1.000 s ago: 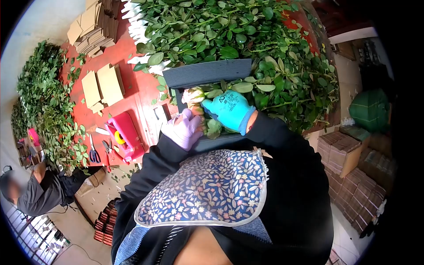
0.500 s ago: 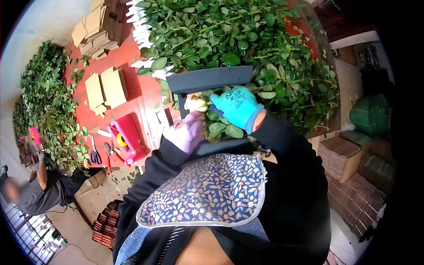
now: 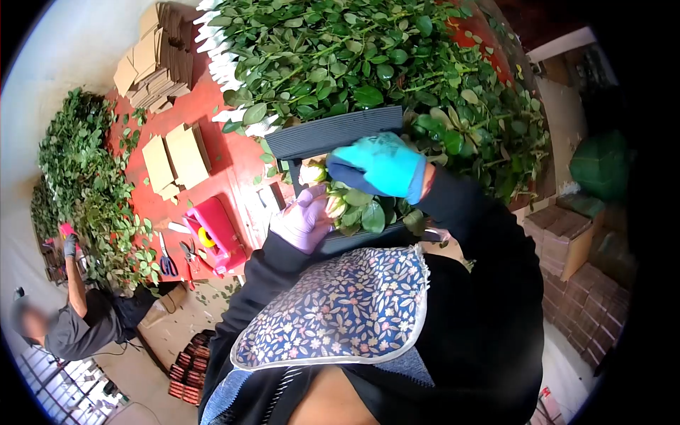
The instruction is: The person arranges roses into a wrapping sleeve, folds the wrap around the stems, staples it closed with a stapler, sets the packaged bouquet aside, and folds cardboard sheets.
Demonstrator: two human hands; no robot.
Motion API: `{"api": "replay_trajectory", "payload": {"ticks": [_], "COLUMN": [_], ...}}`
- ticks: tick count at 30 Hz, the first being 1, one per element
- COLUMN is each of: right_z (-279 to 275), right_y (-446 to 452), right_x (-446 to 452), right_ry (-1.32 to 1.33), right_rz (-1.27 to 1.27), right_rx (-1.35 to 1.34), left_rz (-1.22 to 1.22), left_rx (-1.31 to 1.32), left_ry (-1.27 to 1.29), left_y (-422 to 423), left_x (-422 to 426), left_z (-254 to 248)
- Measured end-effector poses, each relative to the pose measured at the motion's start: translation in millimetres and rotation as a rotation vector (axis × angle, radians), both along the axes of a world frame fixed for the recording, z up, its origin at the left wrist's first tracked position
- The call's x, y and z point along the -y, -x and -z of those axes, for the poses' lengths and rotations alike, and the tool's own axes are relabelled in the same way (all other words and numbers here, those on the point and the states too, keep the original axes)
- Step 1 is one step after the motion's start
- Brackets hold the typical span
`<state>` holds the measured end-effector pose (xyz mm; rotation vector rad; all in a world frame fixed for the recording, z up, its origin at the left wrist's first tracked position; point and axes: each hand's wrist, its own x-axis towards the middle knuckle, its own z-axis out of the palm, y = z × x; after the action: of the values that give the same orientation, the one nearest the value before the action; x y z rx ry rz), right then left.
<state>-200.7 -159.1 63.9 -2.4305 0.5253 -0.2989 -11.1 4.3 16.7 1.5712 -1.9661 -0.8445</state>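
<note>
My left hand (image 3: 301,221), in a lilac glove, is closed at the near left side of a black ridged holder (image 3: 336,133). Its fingers press against a pale pink-green rose (image 3: 336,206). Across from it, my right hand (image 3: 379,167) wears a turquoise glove with a dark blue palm. Its fingers curl over stems just right of a second pale rose (image 3: 312,172); their exact grip is partly hidden. Green rose leaves (image 3: 370,214) lie below that hand, inside the holder. A piece of cardboard shows partly behind the upper rose.
Leafy stems (image 3: 333,57) pile up behind the holder. On the red table (image 3: 230,152) are cardboard sheets (image 3: 177,159), a pink tape dispenser (image 3: 216,234), scissors (image 3: 166,262) and red-handled pruners (image 3: 193,256). A co-worker (image 3: 85,326) stands at left beside more foliage. Cartons (image 3: 584,304) are stacked at right.
My right hand has curled its fingers more and turned its palm side down over the stems. My left hand has shifted slightly down, and a second rose head now shows beside it. The view has tilted slightly.
</note>
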Motion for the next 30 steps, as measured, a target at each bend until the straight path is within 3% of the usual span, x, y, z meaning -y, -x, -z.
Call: {"api": "replay_trajectory", "payload": {"ticks": [2,5,16,30], "right_z": [12.2,40.0,44.5,46.3], "right_y": [-13.8,-22.7,-20.5,-15.3], "right_x": [-0.3,-14.0,-19.4,-15.3], "right_ry": [0.31,0.498,0.496,0.421], "right_rz": [-0.132,-0.162,0.018,-0.086], "right_rx": [-0.081,-0.201,-0.344,-0.333], "left_rz": [-0.009,-0.004,-0.048,-0.054], "left_rx": [-0.016,0.025,0.051,0.025], "left_ry": [0.012,0.045,-0.009,-0.027], "left_y": [-0.8,0.6,2.8,5.9], "left_x": [-1.0,0.8,-3.7,-1.8], "left_z": [8.6,2.1,3.1,-3.7]}}
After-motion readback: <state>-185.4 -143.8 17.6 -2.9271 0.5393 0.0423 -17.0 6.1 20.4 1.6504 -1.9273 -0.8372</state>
